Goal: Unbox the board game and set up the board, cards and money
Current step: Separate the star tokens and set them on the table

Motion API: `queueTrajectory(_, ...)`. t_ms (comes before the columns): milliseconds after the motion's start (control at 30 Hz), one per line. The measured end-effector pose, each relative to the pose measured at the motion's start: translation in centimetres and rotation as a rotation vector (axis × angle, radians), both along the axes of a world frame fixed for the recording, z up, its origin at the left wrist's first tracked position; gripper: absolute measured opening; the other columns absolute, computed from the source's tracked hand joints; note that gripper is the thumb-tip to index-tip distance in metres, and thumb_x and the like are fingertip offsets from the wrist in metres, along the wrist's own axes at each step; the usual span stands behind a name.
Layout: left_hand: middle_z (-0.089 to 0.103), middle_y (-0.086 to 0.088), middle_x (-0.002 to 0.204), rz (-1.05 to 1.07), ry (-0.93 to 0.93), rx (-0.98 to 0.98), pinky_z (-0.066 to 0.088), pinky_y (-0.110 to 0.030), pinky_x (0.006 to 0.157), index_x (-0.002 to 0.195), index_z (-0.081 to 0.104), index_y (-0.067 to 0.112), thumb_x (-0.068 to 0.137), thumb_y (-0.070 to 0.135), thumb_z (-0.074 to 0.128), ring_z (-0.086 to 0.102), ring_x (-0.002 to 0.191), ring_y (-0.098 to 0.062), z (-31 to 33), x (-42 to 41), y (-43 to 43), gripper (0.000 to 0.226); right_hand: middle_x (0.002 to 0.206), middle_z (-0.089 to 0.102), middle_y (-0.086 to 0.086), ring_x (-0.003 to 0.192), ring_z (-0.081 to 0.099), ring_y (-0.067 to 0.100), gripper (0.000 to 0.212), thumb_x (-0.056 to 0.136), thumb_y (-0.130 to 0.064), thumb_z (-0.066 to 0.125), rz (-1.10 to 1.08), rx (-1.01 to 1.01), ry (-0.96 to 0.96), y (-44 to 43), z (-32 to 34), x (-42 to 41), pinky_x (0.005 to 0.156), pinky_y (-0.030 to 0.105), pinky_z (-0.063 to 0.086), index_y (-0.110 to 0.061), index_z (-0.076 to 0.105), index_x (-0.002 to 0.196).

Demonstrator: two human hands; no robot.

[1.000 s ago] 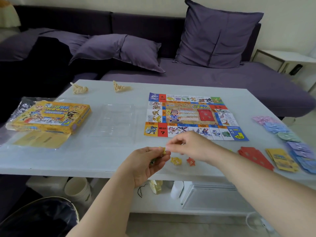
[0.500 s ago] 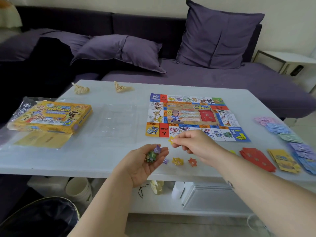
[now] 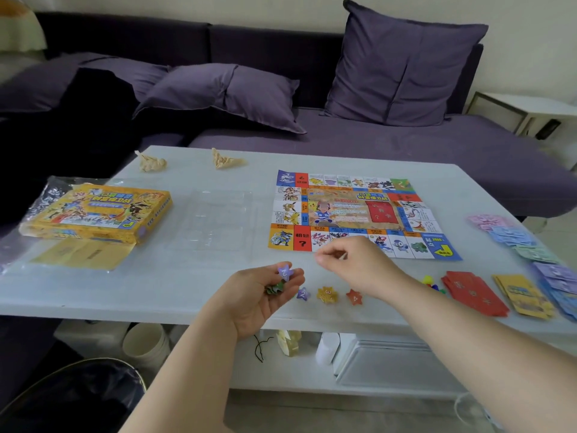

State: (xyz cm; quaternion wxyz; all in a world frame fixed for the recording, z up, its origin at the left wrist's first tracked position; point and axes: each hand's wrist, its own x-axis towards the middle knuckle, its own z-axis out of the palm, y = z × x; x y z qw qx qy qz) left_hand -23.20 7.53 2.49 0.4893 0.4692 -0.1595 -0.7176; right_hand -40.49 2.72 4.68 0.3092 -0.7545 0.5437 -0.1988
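I hold the left hand (image 3: 265,292) palm up and cupped at the lower centre of the frame, just above the near edge of the tabletop (image 3: 156,292). It serves as a small bowl: the curled fingers hold the star tokens (image 3: 284,272), a purple one on top and green ones under it.

Just right of this hand lies a row of stars (image 3: 326,295), purple, yellow and red. I judge I am laying the tokens out one by one, sorted by colour.

The right hand (image 3: 359,267) hangs over the near edge of the board (image 3: 359,210), thumb and first finger brought close together. I cannot tell if something is pinched between them.

The board lies open and flat at centre right. At the right edge the red cards (image 3: 474,292), yellow cards (image 3: 521,296) and money (image 3: 530,245) are fanned in separate piles, probably so that each kind is easy to reach.

The box (image 3: 96,214) rests at the left on a yellow sheet (image 3: 78,254), and its inside is not visible. Between the box and the board is the clear tray (image 3: 218,220), and I see nothing in its compartments.
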Motion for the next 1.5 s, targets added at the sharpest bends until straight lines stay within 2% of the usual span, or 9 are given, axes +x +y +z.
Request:
queueTrajectory(167, 0.068, -0.021, 0.09, -0.107, -0.014, -0.055, 0.059, -0.024, 0.067, 0.094, 0.066, -0.009, 0.093, -0.007, 0.043, 0.067, 0.078, -0.022, 0.2, -0.7, 0.3, 0.023, 0.101, 0.067, -0.008, 0.061, 0.049, -0.015, 0.017, 0.087, -0.026, 0.067, 0.174, -0.012, 0.046, 0.3, 0.0, 2.3, 0.055, 0.006, 0.034, -0.02, 0.07, 0.102)
queueTrajectory(533, 0.066, -0.024, 0.11, -0.13, 0.047, -0.059, 0.059, -0.024, 0.069, 0.112, 0.06, -0.01, 0.094, -0.008, 0.042, 0.067, 0.088, -0.022, 0.2, 0.3, 0.3, 0.026, 0.073, 0.056, -0.016, 0.053, 0.047, -0.018, 0.008, 0.084, -0.019, 0.07, 0.177, -0.032, -0.017, 0.4, -0.8, 3.3, 0.053, 0.003, 0.035, -0.015, 0.07, 0.092)
queueTrajectory(733, 0.068, -0.026, 0.101, 0.048, -0.036, -0.046, 0.059, -0.029, 0.07, 0.121, 0.048, -0.007, 0.09, -0.011, 0.047, 0.069, 0.09, -0.03, 0.2, 1.4, 0.3, 0.031, 0.082, 0.068, -0.012, 0.089, 0.065, 0.009, 0.006, 0.088, -0.016, 0.065, 0.069, 0.093, -0.103, -1.1, 0.3, 2.2, 0.084, 0.022, 0.048, -0.017, 0.07, 0.086)
queueTrajectory(867, 0.068, -0.024, 0.099, 0.133, -0.032, -0.035, 0.059, -0.027, 0.066, 0.12, 0.049, -0.007, 0.094, -0.007, 0.046, 0.069, 0.084, -0.027, 0.1, 1.8, 0.1, 0.026, 0.077, 0.064, -0.017, 0.077, 0.063, 0.006, 0.008, 0.086, -0.017, 0.066, 0.146, 0.151, 0.126, -0.5, -1.4, 2.0, 0.068, 0.013, 0.048, -0.018, 0.073, 0.089)
queueTrajectory(1000, 0.072, -0.016, 0.086, 0.15, -0.054, -0.028, 0.058, -0.023, 0.059, 0.105, 0.058, -0.004, 0.094, -0.002, 0.05, 0.072, 0.07, -0.019, -0.2, 1.6, 0.0, 0.014, 0.088, 0.061, -0.017, 0.09, 0.059, 0.008, 0.008, 0.083, -0.03, 0.068, 0.101, 0.049, 0.272, -0.5, -3.2, 2.0, 0.088, 0.032, 0.048, -0.031, 0.071, 0.091)
queueTrajectory(1100, 0.073, -0.011, 0.08, 0.114, -0.099, -0.037, 0.055, -0.018, 0.054, 0.096, 0.062, -0.001, 0.093, 0.001, 0.053, 0.071, 0.066, -0.013, -0.5, 1.1, 0.0, 0.01, 0.097, 0.062, -0.011, 0.095, 0.058, 0.009, 0.017, 0.089, -0.032, 0.062, 0.021, -0.035, 0.162, -0.5, -2.5, 2.1, 0.088, 0.027, 0.045, -0.026, 0.07, 0.103)
queueTrajectory(1200, 0.072, -0.009, 0.075, 0.078, -0.117, -0.024, 0.053, -0.017, 0.05, 0.093, 0.064, -0.001, 0.091, 0.005, 0.058, 0.069, 0.061, -0.01, -0.7, 0.2, -0.1, 0.009, 0.095, 0.066, -0.012, 0.078, 0.055, -0.011, 0.014, 0.091, -0.027, 0.06, 0.09, -0.037, -0.033, 0.0, -0.6, 2.6, 0.067, 0.003, 0.038, -0.022, 0.069, 0.1)
queueTrajectory(1300, 0.065, -0.011, 0.077, 0.091, -0.088, -0.007, 0.053, -0.017, 0.05, 0.089, 0.066, 0.0, 0.091, 0.009, 0.059, 0.066, 0.06, -0.01, -0.5, -0.4, -0.2, 0.011, 0.091, 0.064, -0.012, 0.058, 0.048, -0.018, 0.018, 0.087, -0.029, 0.066, 0.166, 0.023, -0.032, 0.3, 0.0, 3.0, 0.056, 0.005, 0.034, -0.022, 0.068, 0.104)
queueTrajectory(1500, 0.07, -0.017, 0.07, 0.124, 0.054, 0.044, 0.059, -0.028, 0.056, 0.089, 0.063, -0.004, 0.097, 0.019, 0.051, 0.07, 0.064, -0.023, -0.1, -0.2, 0.0, 0.026, 0.088, 0.068, -0.009, 0.08, 0.06, 0.0, 0.015, 0.084, -0.021, 0.068, 0.063, 0.085, -0.048, 0.1, -0.5, 3.5, 0.067, 0.007, 0.042, -0.018, 0.073, 0.099)
